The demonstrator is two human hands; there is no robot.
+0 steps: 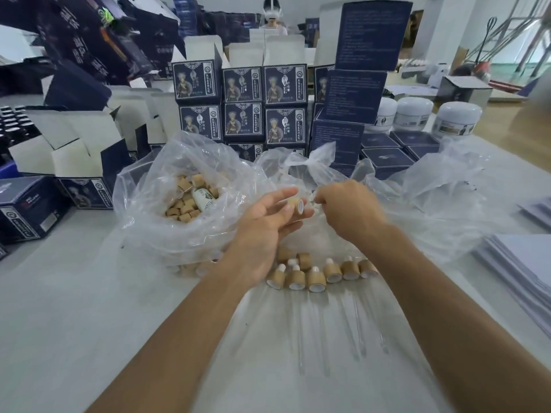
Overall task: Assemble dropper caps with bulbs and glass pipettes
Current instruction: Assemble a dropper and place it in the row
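My left hand (268, 222) holds a tan wooden dropper cap (296, 204) between its fingertips, the cap's white inside facing right. My right hand (346, 207) is curled just right of the cap, its fingertips pinching something small and white that I cannot make out. Below the hands, several assembled caps with white bulbs (316, 272) lie in a row on the table, their clear glass pipettes (354, 326) pointing toward me. A clear plastic bag (143, 210) on the left is full of loose wooden caps (185, 204).
Stacks of dark blue printed boxes (244, 105) stand behind the bags. Open cartons (74, 150) sit at the left, white jars (456, 117) at the back right. Paper sheets (524, 263) lie stacked at the right edge. More crumpled clear bags (432, 186) lie right of my hands. A person sits far behind.
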